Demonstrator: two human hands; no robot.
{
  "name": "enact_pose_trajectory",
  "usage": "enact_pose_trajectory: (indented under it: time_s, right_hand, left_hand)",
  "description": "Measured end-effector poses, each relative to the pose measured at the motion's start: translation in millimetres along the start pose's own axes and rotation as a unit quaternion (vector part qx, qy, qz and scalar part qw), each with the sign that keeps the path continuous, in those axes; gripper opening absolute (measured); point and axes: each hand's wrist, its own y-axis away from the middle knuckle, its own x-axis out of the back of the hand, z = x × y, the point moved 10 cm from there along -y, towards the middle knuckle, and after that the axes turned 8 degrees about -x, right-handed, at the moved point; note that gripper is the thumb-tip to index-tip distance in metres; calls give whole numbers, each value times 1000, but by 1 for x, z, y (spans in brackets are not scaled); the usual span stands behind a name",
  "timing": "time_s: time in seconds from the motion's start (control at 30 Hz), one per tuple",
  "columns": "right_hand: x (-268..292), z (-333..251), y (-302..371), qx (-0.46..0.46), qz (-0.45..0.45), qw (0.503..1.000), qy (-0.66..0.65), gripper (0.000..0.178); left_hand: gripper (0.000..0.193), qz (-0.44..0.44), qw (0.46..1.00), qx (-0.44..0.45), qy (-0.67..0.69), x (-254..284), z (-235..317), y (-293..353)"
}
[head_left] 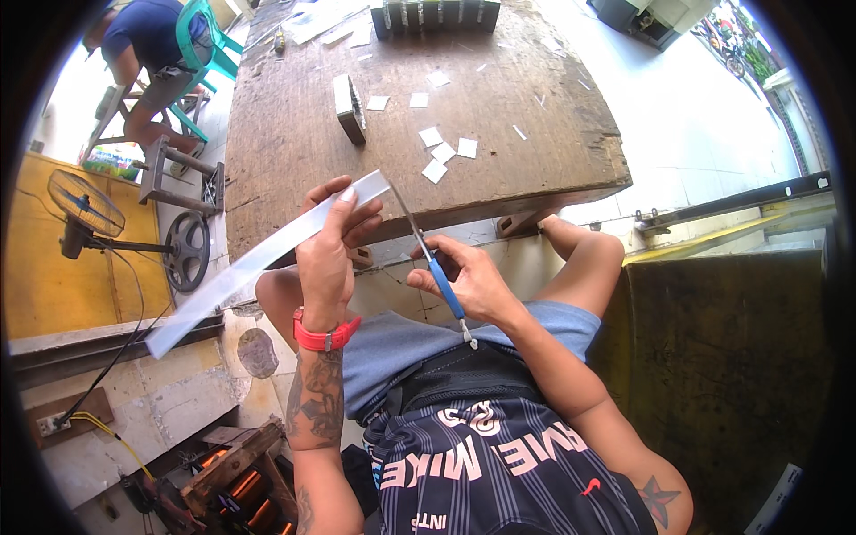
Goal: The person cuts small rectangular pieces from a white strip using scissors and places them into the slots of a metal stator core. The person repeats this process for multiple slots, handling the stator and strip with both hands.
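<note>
Over the person's lap, on the near side of the wooden table (553,134), a long translucent strip (241,275) was held slantwise, its far end up by the scissors (448,287) and its tail reaching down past the left wrist. The left hand (328,250) grasped the strip close to that end, thumb on top and fingers beneath, while the right hand (473,281) was closed around the blue handle, the blades pointing up to the strip's end; whether they had bitten into it was too fine to tell. The step looked like trimming across the strip, and good work seemed to call for a firm pinch near the cut, so that the thin sheet would not fold between the blades, yet with the thumb clear of their line. Blades square to the long edges would probably give truer corners, and the small white squares (467,147) scattered on the table could serve as a guide to length. One smooth closing stroke seemed better than several nibbles, which might leave slivers or a stepped edge.
</note>
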Motion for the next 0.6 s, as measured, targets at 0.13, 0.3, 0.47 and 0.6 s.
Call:
enact_pose_trajectory:
  time_s: [0.13, 0.3, 0.47, 0.6]
  right_hand:
    - [-5, 0, -3, -11, -13, 1000, 4, 67]
    - [-8, 4, -9, -16, -15, 1000, -2, 72]
    - [-5, 3, -7, -8, -6, 1000, 18, 74]
    - [-7, 1, -9, -7, -12, 1000, 14, 68]
  left_hand:
    - [32, -10, 998, -11, -56, -7, -5, 2]
    - [31, -12, 998, -8, -60, -8, -7, 3]
    - [31, -17, 998, 1, -62, -6, -9, 2]
    - [32, -18, 998, 12, -62, -3, -14, 1]
